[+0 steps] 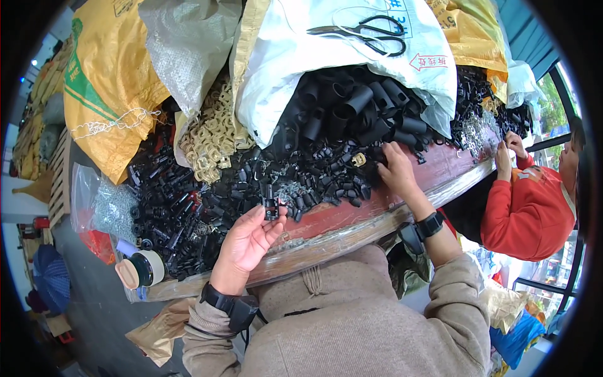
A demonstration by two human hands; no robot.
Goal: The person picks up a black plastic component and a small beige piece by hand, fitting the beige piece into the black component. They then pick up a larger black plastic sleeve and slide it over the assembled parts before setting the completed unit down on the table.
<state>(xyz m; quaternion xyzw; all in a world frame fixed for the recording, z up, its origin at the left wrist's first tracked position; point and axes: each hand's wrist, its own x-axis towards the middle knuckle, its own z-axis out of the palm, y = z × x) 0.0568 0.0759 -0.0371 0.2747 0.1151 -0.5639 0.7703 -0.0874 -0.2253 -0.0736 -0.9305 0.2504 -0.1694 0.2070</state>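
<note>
A: Left hand first. What's in it?
B: Left hand (242, 245) palm up above the near edge of the counter (326, 221). One black fitting (271, 208) in it, upright, narrow stem on top. Thumb and fingers (275, 232) pinch it at the lower end.
A: And the right?
B: Right hand (399, 171), back upward, at the edge of the heap of small black parts (336, 182). Fingers bent, tips down by the parts; cannot tell whether they pinch anything.
A: What lies around that heap?
B: Wide black tubes (359, 103) behind it, spilling from the mouth of a white sack (282, 63). Cream-coloured pieces (210, 129) heaped to the left of the tubes. A single cream piece (358, 159) sits among the black, near the right hand.
A: Tools?
B: Black-handled scissors (377, 34) lying on the white sack. Roll of tape (149, 268) at the counter's left corner.
A: Anyone nearby?
B: Co-worker in a red top (527, 217) at the right, both hands (510, 151) raised by the far end of the counter.
</note>
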